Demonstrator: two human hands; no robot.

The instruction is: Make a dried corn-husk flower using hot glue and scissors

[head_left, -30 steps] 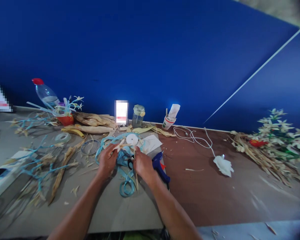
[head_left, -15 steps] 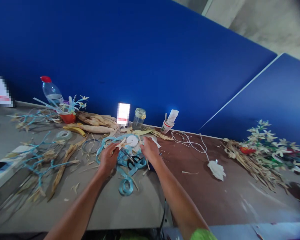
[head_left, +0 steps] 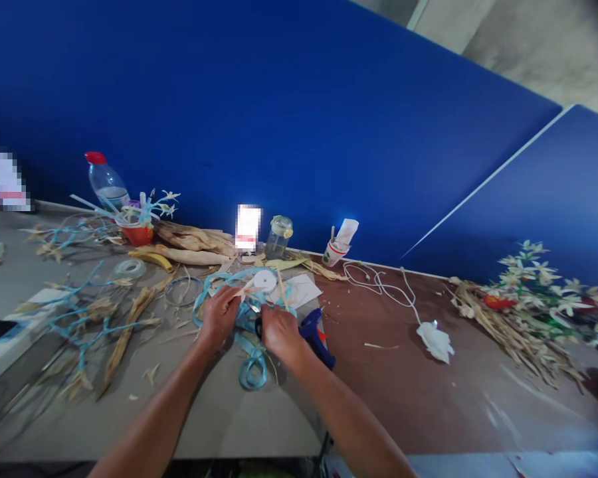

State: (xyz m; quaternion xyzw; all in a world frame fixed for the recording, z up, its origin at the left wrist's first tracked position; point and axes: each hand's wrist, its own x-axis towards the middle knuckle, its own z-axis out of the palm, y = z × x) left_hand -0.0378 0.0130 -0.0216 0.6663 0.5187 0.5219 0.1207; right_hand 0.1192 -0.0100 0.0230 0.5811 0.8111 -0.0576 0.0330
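Observation:
My left hand [head_left: 219, 316] is closed on a small pale strip of dried husk [head_left: 246, 289], pinched at the fingertips. Just to its right, my right hand [head_left: 280, 332] is wrapped round the black handles of a pair of scissors [head_left: 254, 308], whose metal blades point toward the left hand. Blue ribbon [head_left: 253, 369] lies in loops under and in front of both hands. A white spool [head_left: 264, 281] rests behind them. Beside my right wrist lies a blue glue gun [head_left: 317, 337].
Blue-wrapped stems [head_left: 82, 338] spread over the left side, near dried husks [head_left: 199, 255] and a roll of clear tape [head_left: 129, 269]. A lit screen [head_left: 248, 227], a jar [head_left: 278, 238] and a paper cup [head_left: 335, 253] stand along the blue partition [head_left: 279, 119]. White flowers [head_left: 528, 279] lie far right.
My right hand has come down and toward the left and has taken hold of the scissors, which lay on the ribbon. The glue gun now shows more fully. My left hand has hardly moved.

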